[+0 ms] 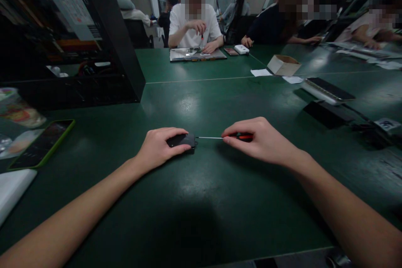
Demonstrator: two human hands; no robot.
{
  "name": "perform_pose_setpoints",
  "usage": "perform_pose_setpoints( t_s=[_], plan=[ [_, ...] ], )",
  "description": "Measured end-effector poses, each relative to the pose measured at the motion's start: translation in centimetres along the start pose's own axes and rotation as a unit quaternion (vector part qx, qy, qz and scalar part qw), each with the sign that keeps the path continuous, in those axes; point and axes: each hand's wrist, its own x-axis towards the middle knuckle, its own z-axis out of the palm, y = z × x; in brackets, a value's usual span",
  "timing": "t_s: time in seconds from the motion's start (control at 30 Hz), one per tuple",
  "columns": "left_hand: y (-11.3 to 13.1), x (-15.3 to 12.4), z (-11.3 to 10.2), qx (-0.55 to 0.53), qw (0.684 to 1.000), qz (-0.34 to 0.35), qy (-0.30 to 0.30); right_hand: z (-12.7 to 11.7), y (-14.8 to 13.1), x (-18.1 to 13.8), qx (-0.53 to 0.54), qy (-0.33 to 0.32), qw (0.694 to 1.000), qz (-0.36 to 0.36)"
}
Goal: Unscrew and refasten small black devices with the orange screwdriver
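Note:
My left hand (161, 144) grips a small black box-like device (182, 140) on the green table, thumb along its near side and fingers over the far side. A small loop sticks out at the device's right end. In my right hand (256, 140) is a screwdriver (211, 137) with a red and black handle, held level with fingers closed round it. Its thin metal shaft points left, and the tip is at or very close to the device's right end; I cannot tell whether they touch.
A black shelf unit (125, 50) stands at the left, with a green-cased phone (44, 144) and a plastic cup (19, 109) near it. At right lie a cardboard box (283, 65), a dark phone-like slab (329, 88) and cables. Across the table a person (196, 25) works with a screwdriver.

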Motion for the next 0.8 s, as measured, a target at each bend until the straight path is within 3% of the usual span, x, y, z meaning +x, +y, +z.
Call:
perform_pose_setpoints(
  t_s=[0.5,0.7,0.73,0.8],
  plan=[
    [-0.3,0.2,-0.3,0.022,1.0,-0.015,0.006,1.3,0.3,0.2,0.028,0.002,1.0,0.005],
    [-0.9,0.2,-0.8,0.037,0.999,0.008,-0.029,1.8,1.0,0.7,0.166,-0.046,0.976,0.135],
    [-0.9,0.2,-0.9,0.038,0.999,0.014,-0.035,1.7,0.9,0.7,0.161,-0.046,0.977,0.129],
    [-1.1,0.2,-1.1,0.039,0.998,0.025,-0.046,1.2,0.6,0.4,0.085,-0.03,0.995,0.05]
  ],
)
